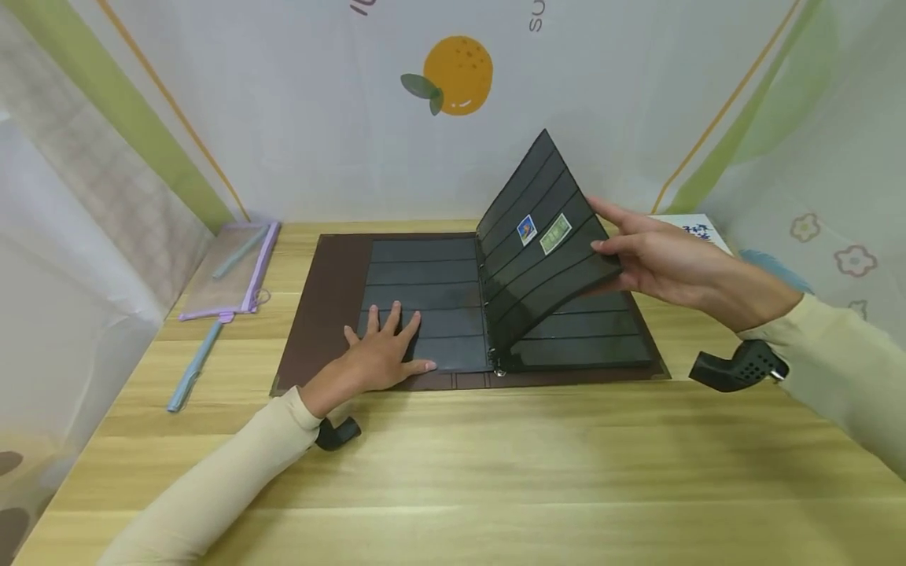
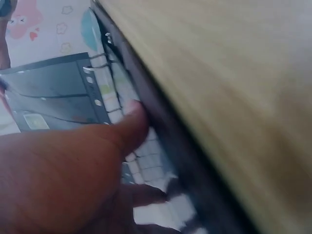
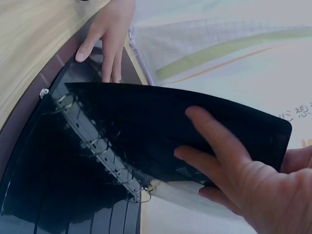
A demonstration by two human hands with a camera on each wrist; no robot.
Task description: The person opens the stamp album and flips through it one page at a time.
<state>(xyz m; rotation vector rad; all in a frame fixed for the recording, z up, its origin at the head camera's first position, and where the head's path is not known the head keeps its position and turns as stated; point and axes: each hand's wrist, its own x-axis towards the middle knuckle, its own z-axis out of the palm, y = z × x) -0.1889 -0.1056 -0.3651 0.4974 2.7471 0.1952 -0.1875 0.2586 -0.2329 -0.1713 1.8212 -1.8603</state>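
Page (image 1: 531, 279) tilts right of center, right hand (image 1: 654, 255) pinching it, left hand (image 1: 378, 354) splayed; apparent turn likely needs gentle lowering next.

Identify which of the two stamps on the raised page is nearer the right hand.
The green stamp: it lies nearer the right hand, while the blue stamp sits closer to the ring binding.

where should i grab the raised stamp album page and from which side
Likely best to pinch the raised stamp album page at its free outer edge, from the right, as the right hand does: it is thin and stands tilted, while binder rings hold its inner edge.
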